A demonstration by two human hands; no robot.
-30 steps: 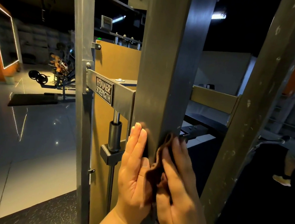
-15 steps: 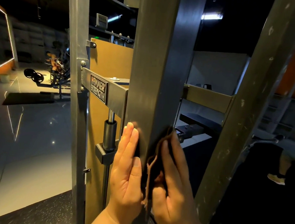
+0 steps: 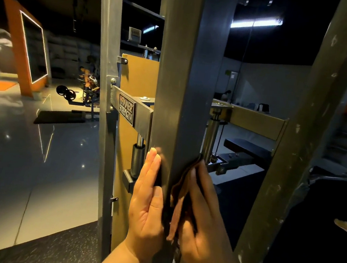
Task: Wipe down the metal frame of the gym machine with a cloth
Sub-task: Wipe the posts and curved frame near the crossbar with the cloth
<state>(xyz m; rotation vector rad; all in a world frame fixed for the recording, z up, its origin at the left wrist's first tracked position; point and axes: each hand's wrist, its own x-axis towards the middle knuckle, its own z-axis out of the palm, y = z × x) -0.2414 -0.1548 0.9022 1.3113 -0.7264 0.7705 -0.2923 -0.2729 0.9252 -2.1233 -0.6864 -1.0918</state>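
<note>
— Cloth (image 3: 180, 197), brown and crumpled: where is it?
— Low on the near corner of the square metal post (image 3: 176, 89) in the middle of the view. It is sandwiched between the post and the right hand (image 3: 202, 217).
— How does that hand hold it?
— Flat. Its fingers lie straight along the cloth and press it to the post's right face. The thumb is hidden.
— And the other hand?
— The left hand (image 3: 148, 202) is flat too, fingers straight and together, palm on the post's left face, just beside the cloth's edge. A dark patch under its fingertips is blurred; I cannot tell whether it is cloth or shadow.
— What surrounds the post?
— To its left, a grey crossbar (image 3: 144, 118) with a black nameplate (image 3: 126, 111) reading "Hammer Strength" joins a thinner upright (image 3: 103, 156). Behind the crossbar stands a tan panel (image 3: 139, 76). A chrome rod in a black sleeve (image 3: 137, 159) is just beside the left fingertips. To the right rises a slanted beam (image 3: 293, 141) with chipped paint. A black padded bench (image 3: 246, 147) lies between the beam and the post.
— Further out?
— A glossy floor (image 3: 39, 172) on the left, with weight plates (image 3: 65, 93), a distant person (image 3: 85, 75) at a machine and an orange panel (image 3: 32, 45) with a lit edge. A strip light (image 3: 255, 23) glows overhead.
</note>
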